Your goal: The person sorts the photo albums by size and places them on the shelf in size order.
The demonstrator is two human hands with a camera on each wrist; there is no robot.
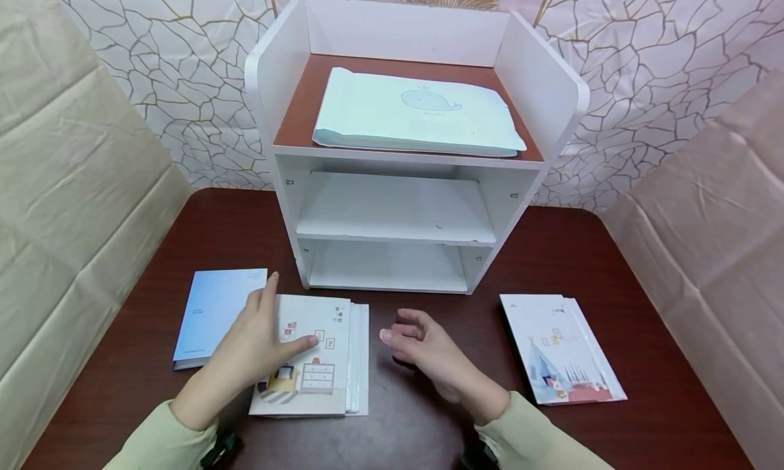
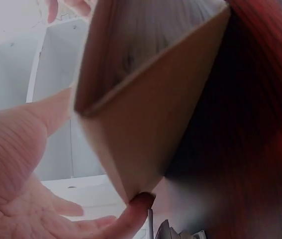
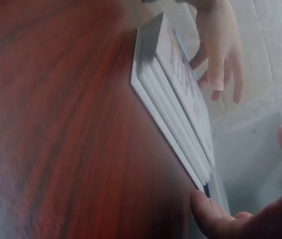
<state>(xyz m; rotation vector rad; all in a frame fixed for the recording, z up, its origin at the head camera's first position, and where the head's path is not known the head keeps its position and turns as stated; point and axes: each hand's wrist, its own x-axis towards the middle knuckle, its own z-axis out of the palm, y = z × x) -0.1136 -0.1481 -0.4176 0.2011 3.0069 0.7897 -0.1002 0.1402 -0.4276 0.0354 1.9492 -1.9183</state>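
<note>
An album with a drawn room on its cover [image 1: 306, 381] lies on the table in front of the shelf. Over its left part is my left hand [image 1: 248, 344], thumb across the cover, fingers stretched along the left side; in the left wrist view a fingertip of the left hand [image 2: 26, 169] touches a corner of the album [image 2: 136, 129]. My right hand [image 1: 431, 354] hovers to the right of the album, fingers loosely bent and holding nothing. The right wrist view shows the page edges of the album [image 3: 168, 109] beside the right hand [image 3: 250, 214].
A white shelf unit [image 1: 395, 208] stands at the back, a pale packet with a whale drawing [image 1: 422, 113] on its top. A blue book [image 1: 214, 313] lies at the left, partly behind my left hand. Another album with a tent picture [image 1: 560, 351] lies at the right.
</note>
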